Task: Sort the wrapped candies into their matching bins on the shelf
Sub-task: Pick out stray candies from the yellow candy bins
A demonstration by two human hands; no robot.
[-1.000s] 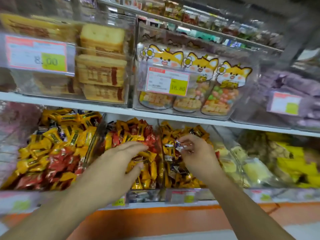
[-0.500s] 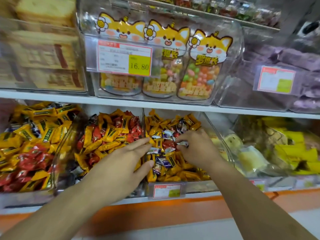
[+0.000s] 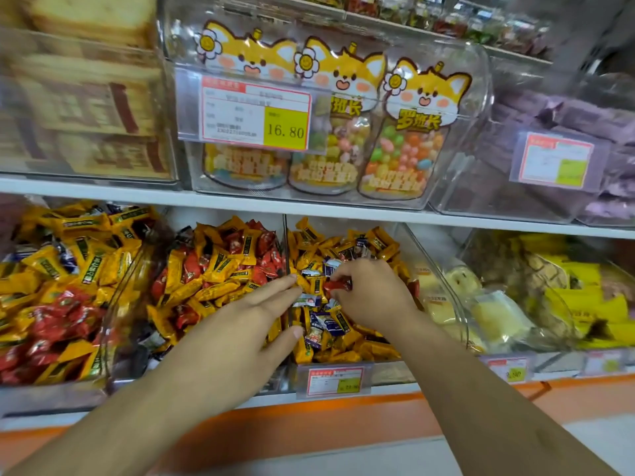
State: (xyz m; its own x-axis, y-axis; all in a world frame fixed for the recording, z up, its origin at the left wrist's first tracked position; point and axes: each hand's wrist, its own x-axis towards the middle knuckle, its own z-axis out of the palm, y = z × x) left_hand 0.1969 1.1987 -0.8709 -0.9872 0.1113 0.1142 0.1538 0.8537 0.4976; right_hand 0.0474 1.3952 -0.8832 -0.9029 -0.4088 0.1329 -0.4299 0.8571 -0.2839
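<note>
Your right hand (image 3: 372,297) is reaching into the middle bin (image 3: 335,372) on the lower shelf (image 3: 240,205), its fingers (image 3: 338,274) curling round and pinching a red candy (image 3: 336,286) just above the yellow pile; your left hand (image 3: 237,324) is hovering flat beside it, fingers straight and holding nothing, over the divider (image 3: 285,242) by the red-and-yellow bin (image 3: 213,269).

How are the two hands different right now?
The left hand lies flat with straight fingers; the right hand curls its fingers. The left hand holds nothing; the right hand pinches a red candy. Both reach into the candy bin.
</note>
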